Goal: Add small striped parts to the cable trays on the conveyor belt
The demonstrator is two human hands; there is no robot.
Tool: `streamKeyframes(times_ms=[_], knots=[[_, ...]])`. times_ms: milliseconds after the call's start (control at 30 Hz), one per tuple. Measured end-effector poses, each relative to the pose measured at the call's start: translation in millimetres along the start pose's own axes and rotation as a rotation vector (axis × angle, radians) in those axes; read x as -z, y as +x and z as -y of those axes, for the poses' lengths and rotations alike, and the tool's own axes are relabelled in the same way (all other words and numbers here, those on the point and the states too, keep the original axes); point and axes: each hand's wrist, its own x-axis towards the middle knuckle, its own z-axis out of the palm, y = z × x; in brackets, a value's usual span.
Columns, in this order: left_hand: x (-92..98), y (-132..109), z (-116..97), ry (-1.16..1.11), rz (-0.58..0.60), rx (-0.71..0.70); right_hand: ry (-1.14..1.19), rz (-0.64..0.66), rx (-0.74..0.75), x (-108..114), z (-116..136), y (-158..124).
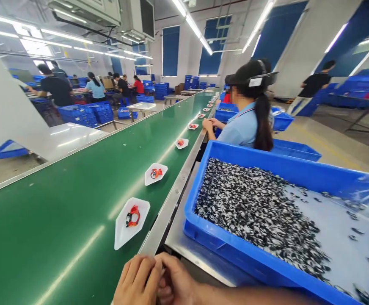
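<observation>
My left hand [136,283] and my right hand [178,281] are pressed together at the bottom edge, over the steel rim of the conveyor. Both have their fingers curled and pinched towards each other; whatever is between them is hidden. Just ahead on the green belt [60,220] lies a white tray [122,233] with a red and black part [133,216] in it. To my right stands a big blue bin [235,248] holding a heap of small black and white pieces [257,207].
More white trays [149,178] with red parts run in a row down the belt's right side. A co-worker in a light blue shirt [243,127] sits further along the belt. Other people and stacked blue crates [86,113] are at the far left.
</observation>
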Motion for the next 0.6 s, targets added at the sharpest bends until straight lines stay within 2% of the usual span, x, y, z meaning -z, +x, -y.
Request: streamKeyframes(times_ms=[100,200,300,467,600], knots=[[0.5,-0.2,-4.1,-0.034,-0.027,0.065,0.026,-0.088,0.139,-5.7,-2.9,-1.8],[5.5,5.9,-7.7,-0.066,-0.055,0.051,0.036,-0.142,0.205,-10.2,-5.2,-4.5],[10.7,10.1,-8.9,-0.126,-0.009,0.035,0.063,-0.138,0.203,-12.0,-5.4,-5.5],[9.6,7.6,-8.9,-0.19,0.037,0.086,0.023,-0.111,0.214,-10.8,-5.5,-4.4],[13.2,13.4,-9.5,-0.158,0.011,0.066,-0.055,-0.056,0.29,-7.6,-7.4,-3.9]])
